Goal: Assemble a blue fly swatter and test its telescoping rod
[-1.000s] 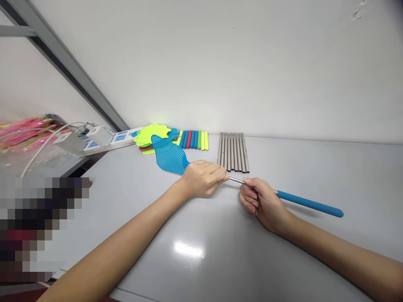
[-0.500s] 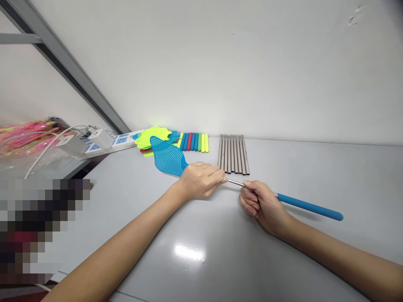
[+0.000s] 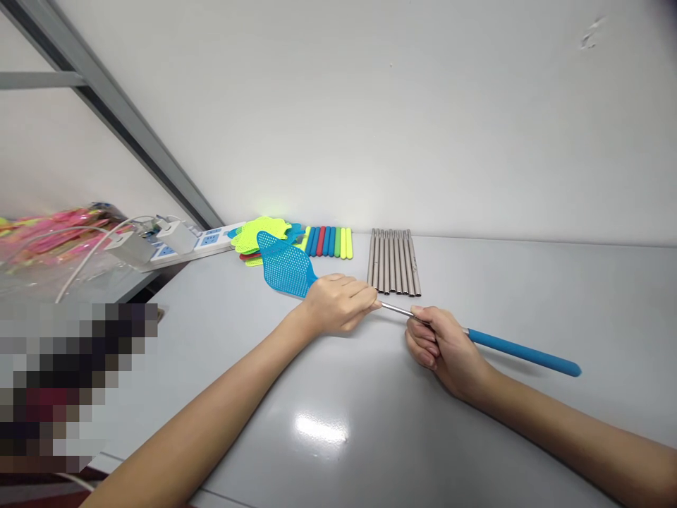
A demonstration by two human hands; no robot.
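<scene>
A fly swatter with a blue perforated head (image 3: 287,267), a thin metal rod (image 3: 396,309) and a blue handle (image 3: 523,352) stretches across the front of me, above the table. My left hand (image 3: 341,303) is closed around it just right of the head. Farther right, my right hand (image 3: 447,346) grips the metal rod close to the blue handle, fingers curled. A short length of bare rod shows between the two hands. Behind them, a row of metal tubes (image 3: 394,262) lies side by side on the table.
At the back left lie stacked yellow, blue and red swatter heads (image 3: 259,234), with a row of coloured handles (image 3: 331,242) beside them. A power strip (image 3: 211,240) with white chargers (image 3: 177,236) runs along the left. Plastic-bagged pink items (image 3: 63,233) sit beyond. The grey table (image 3: 402,437) meets a wall.
The view has shifted very slightly. Both hands keep their hold on the fly swatter, with almost no visible movement.
</scene>
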